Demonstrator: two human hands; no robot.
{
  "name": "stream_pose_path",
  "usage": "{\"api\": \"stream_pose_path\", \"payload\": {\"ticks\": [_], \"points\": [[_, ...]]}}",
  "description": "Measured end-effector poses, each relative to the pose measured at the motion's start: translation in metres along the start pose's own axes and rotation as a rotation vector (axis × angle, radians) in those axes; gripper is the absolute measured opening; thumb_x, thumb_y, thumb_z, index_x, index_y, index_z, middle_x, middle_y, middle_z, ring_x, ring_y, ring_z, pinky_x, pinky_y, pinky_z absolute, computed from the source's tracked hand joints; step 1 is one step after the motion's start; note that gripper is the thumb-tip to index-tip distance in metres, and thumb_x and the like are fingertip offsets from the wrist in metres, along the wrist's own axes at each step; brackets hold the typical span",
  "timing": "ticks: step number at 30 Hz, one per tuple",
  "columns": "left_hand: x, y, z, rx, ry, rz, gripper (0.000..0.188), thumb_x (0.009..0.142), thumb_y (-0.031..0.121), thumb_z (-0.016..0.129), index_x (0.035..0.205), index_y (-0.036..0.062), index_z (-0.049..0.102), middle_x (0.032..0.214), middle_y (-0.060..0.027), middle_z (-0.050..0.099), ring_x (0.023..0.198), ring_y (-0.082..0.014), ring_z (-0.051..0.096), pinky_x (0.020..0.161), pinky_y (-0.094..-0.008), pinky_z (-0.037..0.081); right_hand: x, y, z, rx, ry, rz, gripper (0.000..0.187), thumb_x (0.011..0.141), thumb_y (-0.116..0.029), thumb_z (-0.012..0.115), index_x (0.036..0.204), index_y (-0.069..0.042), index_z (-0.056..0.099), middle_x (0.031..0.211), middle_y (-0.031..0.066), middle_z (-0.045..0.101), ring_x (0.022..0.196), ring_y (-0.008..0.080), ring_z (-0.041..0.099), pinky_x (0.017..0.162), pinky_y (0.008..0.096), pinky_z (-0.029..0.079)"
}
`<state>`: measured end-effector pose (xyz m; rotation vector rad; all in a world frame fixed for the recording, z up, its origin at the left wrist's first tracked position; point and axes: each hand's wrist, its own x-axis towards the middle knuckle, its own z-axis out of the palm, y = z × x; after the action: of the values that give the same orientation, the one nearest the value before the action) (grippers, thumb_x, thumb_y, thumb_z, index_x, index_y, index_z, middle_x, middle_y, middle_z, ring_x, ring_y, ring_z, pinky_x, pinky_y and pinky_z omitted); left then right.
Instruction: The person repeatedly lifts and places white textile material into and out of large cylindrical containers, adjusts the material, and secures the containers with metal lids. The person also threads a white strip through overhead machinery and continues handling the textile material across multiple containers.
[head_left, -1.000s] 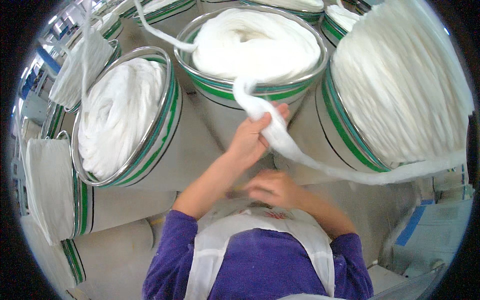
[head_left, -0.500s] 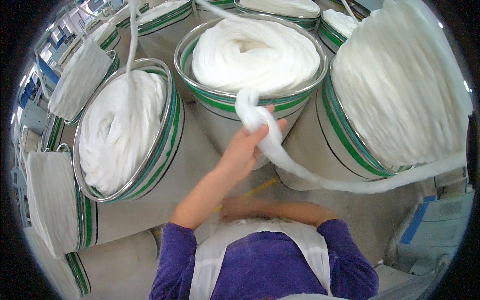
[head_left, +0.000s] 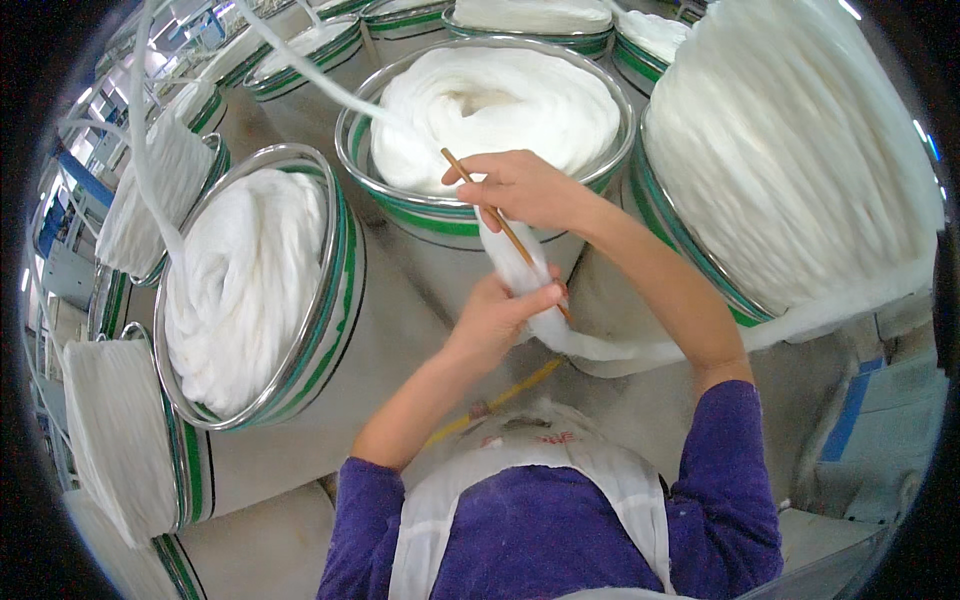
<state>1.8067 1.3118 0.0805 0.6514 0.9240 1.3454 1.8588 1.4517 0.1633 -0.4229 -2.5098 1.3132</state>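
A thick white fibre sliver (head_left: 505, 262) hangs over the front rim of the middle can (head_left: 408, 213) and trails off to the right. My left hand (head_left: 492, 318) is closed around this sliver just below the can, thumb on top. Above it, my right hand (head_left: 525, 190) grips a thin brown wooden stick (head_left: 515, 243) between thumb and fingers, in front of the can's rim. The stick slants down along the sliver, and its lower end reaches past my left thumb. Coiled white sliver (head_left: 560, 100) fills the middle can.
A tilted-looking can (head_left: 343, 290) full of sliver stands at the left. At the right rises a tall sliver pile (head_left: 790, 170) above another can's rim. A strand (head_left: 320, 82) runs up leftward from the middle can. More cans stand behind; a blue-grey machine part (head_left: 880, 430) is at the right.
My right hand has come up from near my waist to the can's rim, holding the stick against the sliver. My left hand is lower on the sliver, still gripping it.
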Motion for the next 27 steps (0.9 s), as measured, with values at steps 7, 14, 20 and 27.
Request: {"api": "stream_pose_path", "payload": {"ticks": [7,14,20,27], "points": [[0.009,0.002,-0.003,0.050,-0.025,0.123,0.030,0.091,0.013,0.057,0.116,-0.0040,0.053,0.104,-0.0136,0.064,0.090,-0.0206,0.063,0.084,-0.0347,0.050,-0.026,-0.003,-0.038,0.264,-0.219,0.047,0.060,0.082,-0.013,0.058,0.139,-0.011,0.038,0.078,0.0076,0.066,0.051,0.0085,0.053,0.042,0.0205,0.037],[0.014,-0.007,-0.002,0.109,-0.184,0.280,0.029,0.090,0.009,0.057,0.116,-0.0036,0.055,0.105,-0.0104,0.065,0.097,-0.0161,0.062,0.090,-0.0315,0.047,-0.029,-0.006,-0.018,-0.167,0.064,0.050,0.044,0.069,-0.009,0.071,0.109,-0.007,0.052,0.057,-0.0051,0.044,0.054,0.0040,0.043,0.051,0.0215,0.034],[0.028,-0.006,-0.008,0.072,-0.253,0.282,0.025,0.090,0.011,0.059,0.109,-0.0044,0.058,0.095,-0.0068,0.066,0.089,-0.0146,0.061,0.083,-0.0292,0.047,-0.027,-0.025,-0.024,0.092,0.025,0.194,0.071,0.072,-0.007,0.069,0.137,-0.011,0.040,0.070,0.0049,0.062,0.063,0.0097,0.057,0.058,0.0218,0.042],[0.013,0.033,-0.005,0.473,-0.182,0.226,0.030,0.094,0.007,0.048,0.120,-0.0056,0.053,0.114,-0.0137,0.062,0.107,-0.0200,0.059,0.097,-0.0323,0.043,-0.031,-0.005,-0.037,-0.024,-0.059,-0.185,0.063,0.075,-0.010,0.066,0.134,-0.014,0.045,0.068,0.0026,0.059,0.068,0.0090,0.057,0.063,0.0250,0.044]]}}
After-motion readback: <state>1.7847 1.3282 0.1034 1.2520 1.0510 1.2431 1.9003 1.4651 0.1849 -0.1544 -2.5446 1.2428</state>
